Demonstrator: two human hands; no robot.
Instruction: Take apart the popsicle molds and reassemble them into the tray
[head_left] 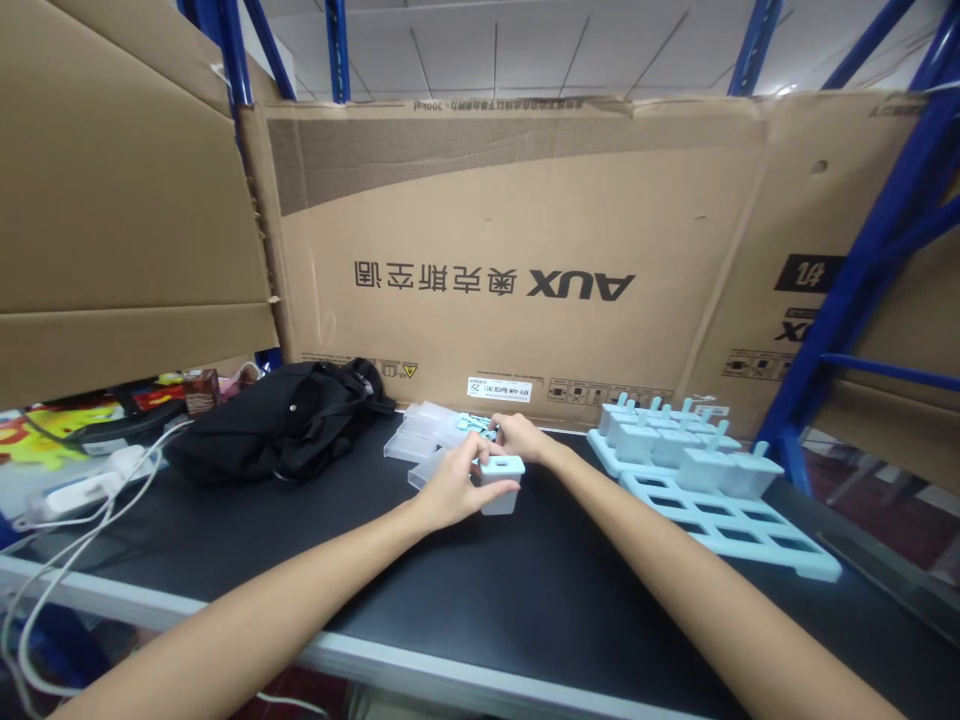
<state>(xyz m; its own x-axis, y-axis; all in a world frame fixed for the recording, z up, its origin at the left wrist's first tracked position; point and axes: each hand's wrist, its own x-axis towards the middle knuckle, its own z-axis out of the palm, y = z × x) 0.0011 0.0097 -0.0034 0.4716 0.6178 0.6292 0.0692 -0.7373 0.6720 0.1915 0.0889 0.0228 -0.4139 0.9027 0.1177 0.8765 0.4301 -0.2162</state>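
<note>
My left hand (459,482) is closed around a translucent popsicle mold (499,499) with a pale blue rim and a slot in its top. It is upright, just above or on the black tabletop. Behind it, my right hand (519,438) reaches to a small pile of light blue pieces, probably popsicle sticks (472,423); its fingertips are partly hidden, so its grip is unclear. Left of the hands lie several clear empty mold cups (418,432). On the right, a light blue rack (806,562) holds several molds with sticks (705,468) standing in its back slots.
A black bag (277,420) lies on the left of the table (585,600). White cables and a power strip (94,490) are at the far left edge. A large cardboard panel (465,220) stands behind, between blue shelf posts (847,270).
</note>
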